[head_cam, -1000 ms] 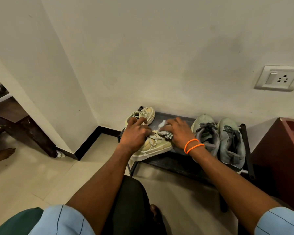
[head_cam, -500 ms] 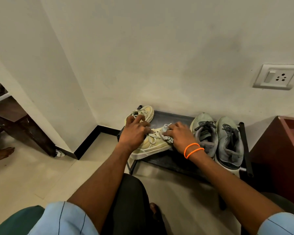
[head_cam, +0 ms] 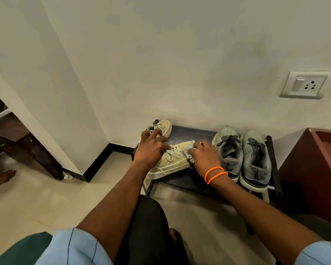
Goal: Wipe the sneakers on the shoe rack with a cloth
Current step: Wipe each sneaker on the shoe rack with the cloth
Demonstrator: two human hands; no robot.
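Observation:
A low black shoe rack (head_cam: 191, 133) stands against the wall. On its left end a yellow sneaker (head_cam: 177, 159) lies at an angle, its heel over the rack's front edge. My left hand (head_cam: 151, 149) presses down on its laces and collar. My right hand (head_cam: 205, 157) holds a small pale cloth (head_cam: 189, 153) against the sneaker's toe side. The second yellow sneaker (head_cam: 161, 126) sits behind my left hand. Two grey sneakers (head_cam: 243, 155) stand side by side on the rack's right half.
A dark red cabinet (head_cam: 313, 175) stands right of the rack. A wall socket (head_cam: 305, 85) is above it. A dark wooden furniture leg (head_cam: 27, 150) and someone's bare foot (head_cam: 2, 176) are at the left. My knees are at the bottom.
My right hand with the cloth has shifted a little along the yellow sneaker toward its toe. My left hand has stayed on the laces.

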